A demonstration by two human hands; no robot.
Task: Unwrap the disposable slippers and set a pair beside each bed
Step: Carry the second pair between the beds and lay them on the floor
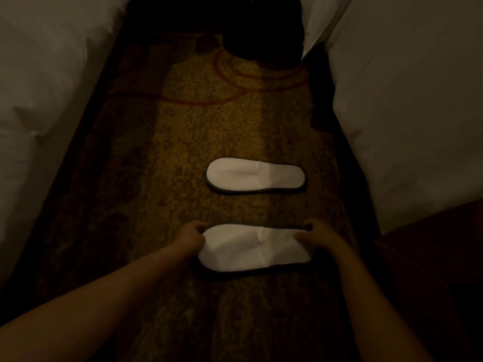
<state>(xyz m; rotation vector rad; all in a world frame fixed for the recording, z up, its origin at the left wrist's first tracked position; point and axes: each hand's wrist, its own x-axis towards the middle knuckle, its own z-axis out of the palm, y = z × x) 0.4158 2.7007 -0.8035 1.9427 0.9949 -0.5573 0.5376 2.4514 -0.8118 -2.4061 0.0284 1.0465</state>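
Observation:
Two white disposable slippers with dark edging lie crosswise on the carpet between two beds. The far slipper (254, 175) lies flat by itself, nearer the right bed (407, 105). The near slipper (252, 248) is held at both ends: my left hand (190, 239) grips its left end and my right hand (320, 237) grips its right end. It sits on or just above the carpet; which one I cannot tell. The left bed (47, 82) has white bedding.
A patterned brown and gold carpet (183, 142) runs down the narrow aisle between the beds. A dark object (261, 35) stands at the far end of the aisle. A dark reddish bed base (431, 270) shows at the lower right. The room is dim.

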